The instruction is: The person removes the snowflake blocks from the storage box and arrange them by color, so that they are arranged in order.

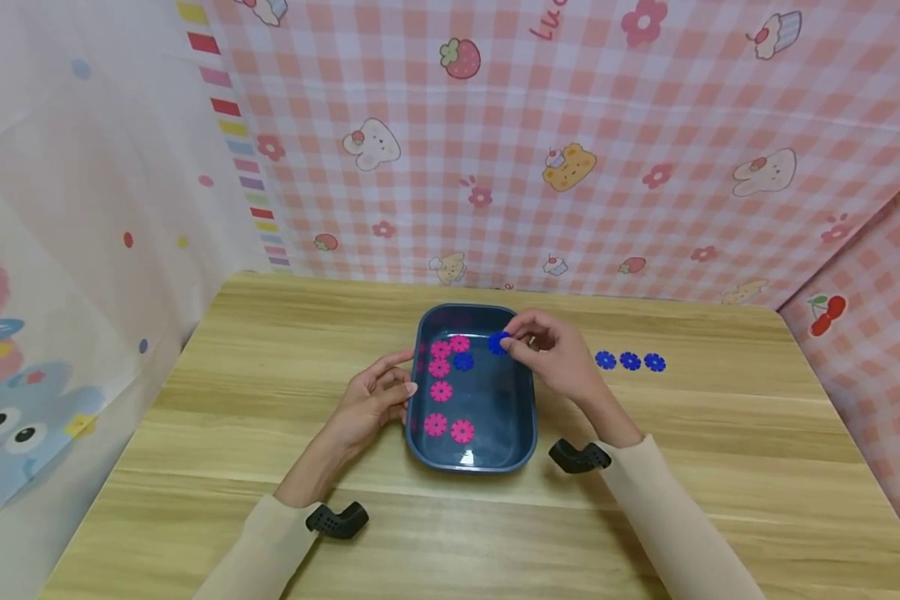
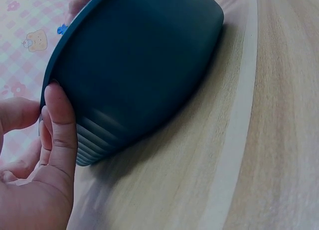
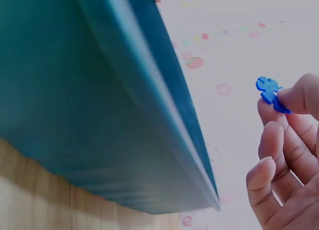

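Note:
A dark blue plastic tray point(image 1: 471, 470) stands on the table, its side wall point(image 2: 134, 56) large in the left wrist view. My left hand point(image 1: 375, 400) pinches the tray's left rim between thumb and fingers. Over the far right corner of the tray, my right hand point(image 1: 558, 354) pinches a blue notched interlocking disc point(image 3: 271, 94) between thumb and index finger, its other fingers loosely curled. Inside the tray lie several pink notched discs point(image 1: 441, 391), mostly along the left side, and one blue disc point(image 1: 462, 362).
Three more blue discs point(image 1: 630, 361) lie in a row on the wooden table point(image 1: 720, 467), right of the tray. A pink checked cloth point(image 1: 450, 125) hangs behind the table, and a pale printed cloth point(image 1: 105, 183) at the left. Each sleeve bears a black bracket point(image 1: 579, 457).

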`<state>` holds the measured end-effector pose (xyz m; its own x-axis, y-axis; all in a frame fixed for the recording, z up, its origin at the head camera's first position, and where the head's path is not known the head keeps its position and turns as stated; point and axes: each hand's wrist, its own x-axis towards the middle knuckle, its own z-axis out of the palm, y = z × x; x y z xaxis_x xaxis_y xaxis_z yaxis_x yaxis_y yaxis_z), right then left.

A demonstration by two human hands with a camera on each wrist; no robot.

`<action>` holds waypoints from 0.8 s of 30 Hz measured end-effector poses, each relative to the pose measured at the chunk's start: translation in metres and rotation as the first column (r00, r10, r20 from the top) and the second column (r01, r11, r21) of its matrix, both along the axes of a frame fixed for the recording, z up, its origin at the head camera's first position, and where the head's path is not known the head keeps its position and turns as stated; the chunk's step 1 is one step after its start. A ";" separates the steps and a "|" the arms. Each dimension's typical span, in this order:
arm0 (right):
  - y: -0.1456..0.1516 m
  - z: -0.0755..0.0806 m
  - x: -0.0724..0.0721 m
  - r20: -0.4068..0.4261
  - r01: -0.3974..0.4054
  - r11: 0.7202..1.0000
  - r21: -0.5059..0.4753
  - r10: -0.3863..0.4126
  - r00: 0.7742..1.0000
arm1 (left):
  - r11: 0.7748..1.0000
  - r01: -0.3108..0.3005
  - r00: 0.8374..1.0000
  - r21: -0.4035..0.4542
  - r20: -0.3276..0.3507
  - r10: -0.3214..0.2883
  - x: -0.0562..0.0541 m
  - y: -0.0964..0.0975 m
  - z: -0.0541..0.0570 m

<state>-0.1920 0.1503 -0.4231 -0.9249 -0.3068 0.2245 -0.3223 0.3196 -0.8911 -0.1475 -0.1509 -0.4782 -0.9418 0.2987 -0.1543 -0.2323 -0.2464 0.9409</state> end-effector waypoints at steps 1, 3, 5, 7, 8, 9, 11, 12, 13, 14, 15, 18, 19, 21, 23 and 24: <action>0.002 0.002 0.001 -0.005 0.015 1.000 -0.001 -0.015 1.000 | 1.000 0.000 1.000 0.000 0.003 0.000 0.000 0.000 0.000; 0.007 0.004 0.004 -0.019 0.043 0.999 0.001 -0.043 0.999 | 1.000 0.003 1.000 -0.002 0.002 -0.003 0.000 0.000 0.001; 0.011 0.005 0.006 -0.025 0.069 0.998 -0.001 -0.068 0.997 | 1.000 0.004 1.000 -0.003 0.002 -0.004 0.000 0.000 0.001; 0.016 0.006 0.008 -0.029 0.088 0.996 -0.006 -0.088 0.996 | 1.000 0.005 1.000 -0.005 0.001 -0.005 0.000 0.000 0.001; 0.019 0.006 0.009 -0.032 0.096 0.995 -0.009 -0.096 0.995 | 1.000 0.005 1.000 -0.005 0.002 -0.005 0.000 0.000 0.001; 0.021 0.005 0.010 -0.032 0.104 0.994 -0.014 -0.105 0.994 | 1.000 0.003 1.000 -0.005 0.005 -0.003 0.000 0.000 0.001; 0.026 0.004 0.011 -0.032 0.123 0.992 -0.015 -0.123 0.992 | 1.000 0.001 1.000 -0.005 0.011 -0.001 0.000 0.000 0.001; 0.029 0.004 0.012 -0.032 0.132 0.991 -0.012 -0.133 0.991 | 1.000 0.000 1.000 -0.004 0.013 0.000 0.000 0.000 0.001; 0.031 0.004 0.013 -0.032 0.140 0.990 -0.012 -0.141 0.990 | 1.000 -0.002 1.000 -0.003 0.016 0.002 0.000 -0.001 0.001; 0.034 0.003 0.013 -0.029 0.149 0.989 -0.016 -0.149 0.988 | 1.000 -0.003 1.000 -0.003 0.017 0.003 0.000 -0.001 0.001; 0.036 0.003 0.014 -0.027 0.159 0.987 -0.013 -0.160 0.987 | 1.000 -0.003 1.000 -0.003 0.016 0.003 0.000 -0.001 0.001; 0.045 0.003 0.016 -0.024 0.186 0.982 -0.007 -0.187 0.982 | 1.000 -0.002 1.000 -0.004 0.013 0.002 0.000 -0.001 0.001; 0.048 0.002 0.016 -0.022 0.196 0.981 -0.004 -0.196 0.980 | 1.000 -0.001 1.000 -0.005 0.011 0.001 0.000 0.000 0.002; 0.055 0.002 0.018 -0.017 0.217 0.976 0.006 -0.217 0.976 | 1.000 -0.001 1.000 -0.007 0.009 0.001 0.000 0.000 0.002; 0.061 0.002 0.019 -0.006 0.245 0.969 0.016 -0.245 0.970 | 1.000 0.003 1.000 -0.006 0.007 -0.003 0.000 0.000 0.002; 0.065 0.002 0.020 -0.002 0.258 0.966 0.021 -0.259 0.966 | 1.000 0.004 1.000 -0.003 0.007 -0.004 0.000 0.000 0.001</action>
